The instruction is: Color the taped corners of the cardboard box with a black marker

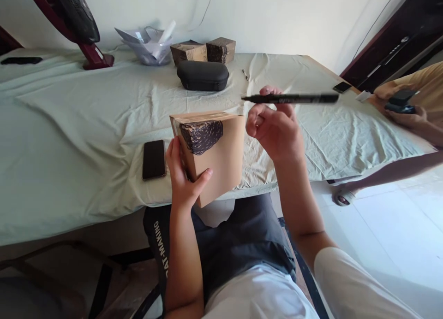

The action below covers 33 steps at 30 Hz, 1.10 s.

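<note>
My left hand (183, 176) grips a brown cardboard box (221, 157) by its left side, thumb across the front face. The box leans at the table's near edge, and dark, dense pen strokes cover its upper left corner. To the right of the box, my right hand (277, 125) is raised with a black marker pen (294, 98) held between its fingers. The pen lies level, its dark tip pointing left, apart from the cardboard. A black phone (154, 159) rests on the cloth just left of my left hand.
A pale green cloth (86, 125) covers the table. Toward the wall stand a black hard case (202, 75), two patterned boxes (221, 50), a clear plastic bowl (148, 49) with papers and a dark red fan stand (95, 58). At right, another person's hands (411, 116) hold a dark device.
</note>
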Tool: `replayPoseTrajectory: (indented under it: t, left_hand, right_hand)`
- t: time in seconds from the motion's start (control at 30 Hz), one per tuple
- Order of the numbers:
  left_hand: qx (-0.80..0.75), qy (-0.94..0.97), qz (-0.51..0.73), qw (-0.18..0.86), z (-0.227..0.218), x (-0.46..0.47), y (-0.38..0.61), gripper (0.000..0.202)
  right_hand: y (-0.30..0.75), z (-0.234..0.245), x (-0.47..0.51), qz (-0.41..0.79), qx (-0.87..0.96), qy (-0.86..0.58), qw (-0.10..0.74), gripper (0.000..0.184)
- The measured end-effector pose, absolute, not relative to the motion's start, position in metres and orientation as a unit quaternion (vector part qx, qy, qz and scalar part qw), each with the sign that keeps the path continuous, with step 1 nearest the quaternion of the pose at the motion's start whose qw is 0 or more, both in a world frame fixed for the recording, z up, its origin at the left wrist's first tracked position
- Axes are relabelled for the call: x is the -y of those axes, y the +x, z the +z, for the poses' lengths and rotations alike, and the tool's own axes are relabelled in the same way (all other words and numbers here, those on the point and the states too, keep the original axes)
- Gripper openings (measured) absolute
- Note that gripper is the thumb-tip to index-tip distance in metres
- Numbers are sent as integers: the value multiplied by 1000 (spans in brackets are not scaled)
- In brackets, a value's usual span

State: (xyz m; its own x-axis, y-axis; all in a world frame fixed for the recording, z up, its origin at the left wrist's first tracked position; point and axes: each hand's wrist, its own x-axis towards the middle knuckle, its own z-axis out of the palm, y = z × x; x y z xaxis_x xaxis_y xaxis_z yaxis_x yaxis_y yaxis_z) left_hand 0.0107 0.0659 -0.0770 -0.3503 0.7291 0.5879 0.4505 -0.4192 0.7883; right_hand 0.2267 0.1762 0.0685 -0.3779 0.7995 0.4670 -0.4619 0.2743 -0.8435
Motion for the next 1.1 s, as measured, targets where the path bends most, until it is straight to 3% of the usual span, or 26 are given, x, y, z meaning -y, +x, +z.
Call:
replayPoseTrajectory:
  t: [0.03, 0.07, 0.17, 0.27, 0.43, 0.97, 1.1]
  left_hand:
    - [-527, 561, 629, 109, -76, -66, 12, 109]
    - [-528, 562, 627, 109, -74, -66, 14, 109]
    - [-532, 570, 617, 107, -71, -64, 16, 111]
    - [-531, 580, 610, 102, -68, -60, 16, 111]
    - [-543, 587, 593, 98, -61, -55, 17, 109]
    - [-550, 584, 589, 103, -50, -53, 25, 101]
    - [-555, 585, 583, 100, -50, -53, 24, 102]
  right_hand:
    - [217, 79, -171, 566, 607, -103, 549, 15]
    - [208, 88, -166, 542, 640, -79, 539, 25]
    - [182, 114, -158, 495, 734, -28, 465, 27]
    - [159, 131, -164, 473, 798, -6, 374, 9]
    - [132, 128, -183, 442, 862, -8, 248, 23]
    - [141, 111, -180, 353, 872, 66, 331, 21]
    - [141, 115, -183, 400, 865, 83, 290, 28]
